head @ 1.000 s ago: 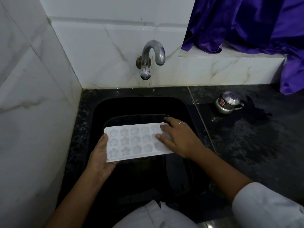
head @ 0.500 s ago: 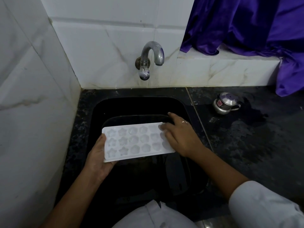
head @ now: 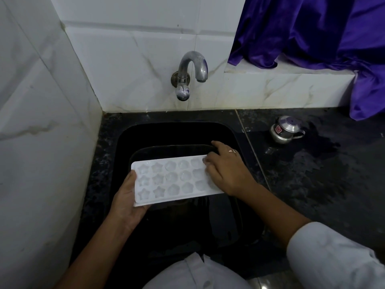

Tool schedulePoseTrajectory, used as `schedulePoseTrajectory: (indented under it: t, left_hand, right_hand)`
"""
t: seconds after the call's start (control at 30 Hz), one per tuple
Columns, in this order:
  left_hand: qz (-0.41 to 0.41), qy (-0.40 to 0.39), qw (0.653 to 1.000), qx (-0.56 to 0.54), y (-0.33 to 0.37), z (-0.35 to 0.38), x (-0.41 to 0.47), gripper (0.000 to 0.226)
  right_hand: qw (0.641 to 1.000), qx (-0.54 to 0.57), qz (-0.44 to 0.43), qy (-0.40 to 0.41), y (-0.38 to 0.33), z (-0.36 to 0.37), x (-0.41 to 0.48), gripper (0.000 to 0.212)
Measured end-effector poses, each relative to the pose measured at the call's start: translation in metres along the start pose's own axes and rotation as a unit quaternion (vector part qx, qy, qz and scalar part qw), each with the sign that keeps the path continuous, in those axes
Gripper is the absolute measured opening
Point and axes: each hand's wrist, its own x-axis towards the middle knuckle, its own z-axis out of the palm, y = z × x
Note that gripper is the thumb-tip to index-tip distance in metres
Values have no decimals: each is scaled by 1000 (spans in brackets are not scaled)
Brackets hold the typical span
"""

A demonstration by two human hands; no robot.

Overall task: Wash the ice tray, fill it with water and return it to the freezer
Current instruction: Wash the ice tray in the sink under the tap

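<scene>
The left hand [head: 127, 200] holds the white ice tray [head: 176, 179] by its short near-left end, thumb on the rim, fingers curled underneath; the right hand [head: 226, 171] lies flat on the other end, fingers spread over the cups, pressing rather than gripping; the tray hangs level above the dark sink [head: 123, 142], below the dry tap [head: 192, 74]; it looks light, thin, bendy plastic, likely slippery when wet, so both short ends are the safest holds.
</scene>
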Motion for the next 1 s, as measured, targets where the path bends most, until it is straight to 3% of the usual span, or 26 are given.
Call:
schedulePoseTrajectory:
  t: [0.33, 0.93, 1.0]
  left_hand:
    - [-9, 8, 1000, 4, 2, -2, 4, 58]
    - [18, 22, 999, 14, 12, 3, 0, 50]
    - [17, 25, 999, 14, 11, 3, -2, 50]
  right_hand:
    - [999, 6, 0, -43, 4, 1, 2, 62]
    - [997, 55, 3, -61, 4, 2, 6, 60]
    - [991, 105, 24, -84, 6, -1, 10, 49]
